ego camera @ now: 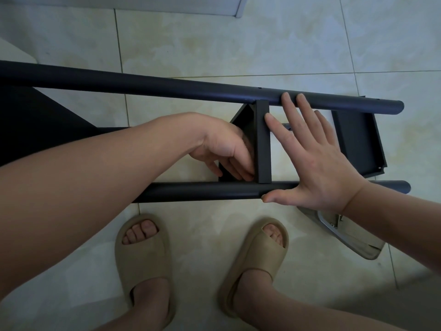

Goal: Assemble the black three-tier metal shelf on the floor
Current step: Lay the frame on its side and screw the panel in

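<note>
The pale tiled floor (214,44) fills nearly all I see. The black shelf (262,96) lies on its side across it, just ahead of my feet. Two long round tubes run left to right, the far tube (167,88) and the near tube (202,191), both ending at the right.

I count three flat tiers between them. A dark left tier (35,120) runs off the frame's edge, the middle tier (262,142) is seen edge-on, and an end tier (358,139) tilts near the tube ends.

My left hand (222,149) reaches between the tubes, just left of the middle tier. Its fingers are bent and close together, tips against that tier's panel. In the shadow I can't tell whether they hook an edge or only press.

My right hand (317,158) lies flat with its fingers spread. Two fingertips touch the far tube, the forefinger tip touches the middle tier's edge, and the thumb rests along the near tube.

Two tan slippers (143,259) are on my feet, below the near tube.

One silvery object (346,235) lies on the floor, partly hidden under my right wrist.
</note>
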### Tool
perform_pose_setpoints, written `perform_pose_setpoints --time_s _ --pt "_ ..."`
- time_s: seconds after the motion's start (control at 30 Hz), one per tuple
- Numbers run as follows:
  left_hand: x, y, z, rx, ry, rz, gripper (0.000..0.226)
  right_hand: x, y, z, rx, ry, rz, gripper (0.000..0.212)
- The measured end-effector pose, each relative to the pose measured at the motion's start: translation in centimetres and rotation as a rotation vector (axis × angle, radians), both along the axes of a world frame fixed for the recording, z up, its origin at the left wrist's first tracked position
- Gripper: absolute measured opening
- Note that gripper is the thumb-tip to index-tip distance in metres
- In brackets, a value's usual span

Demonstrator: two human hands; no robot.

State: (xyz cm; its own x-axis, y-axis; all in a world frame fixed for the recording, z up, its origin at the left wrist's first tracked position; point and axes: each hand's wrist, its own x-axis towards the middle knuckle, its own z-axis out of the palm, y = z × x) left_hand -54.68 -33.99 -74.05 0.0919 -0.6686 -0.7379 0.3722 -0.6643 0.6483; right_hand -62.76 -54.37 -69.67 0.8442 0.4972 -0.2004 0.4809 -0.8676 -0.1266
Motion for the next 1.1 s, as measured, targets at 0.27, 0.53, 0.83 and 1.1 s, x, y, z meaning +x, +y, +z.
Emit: perform_pose_setpoints --time_s 0.27,0.53,0.83,1.1 --pt "-0.10 -0.03 0.01 0.003 0.008 -0.016 0.011 -0.02 -0.08 -0.10 -0.002 -0.006 0.004 0.120" --pt "0.09 -0.05 0.17 -0.005 -0.006 -0.013 0.031 -0.04 -0.06 -0.08 -0.009 -0.007 0.001 0.121" --pt "0.10 0.05 -0.14 -0.012 0.000 -0.009 0.014 -0.03 -0.06 -0.07 -0.012 -0.013 0.003 0.120" --pt "0.01 0.00 -0.17 -0.025 0.013 -0.011 0.013 0.09 -0.19 -0.32 -0.010 -0.024 0.027 0.120"
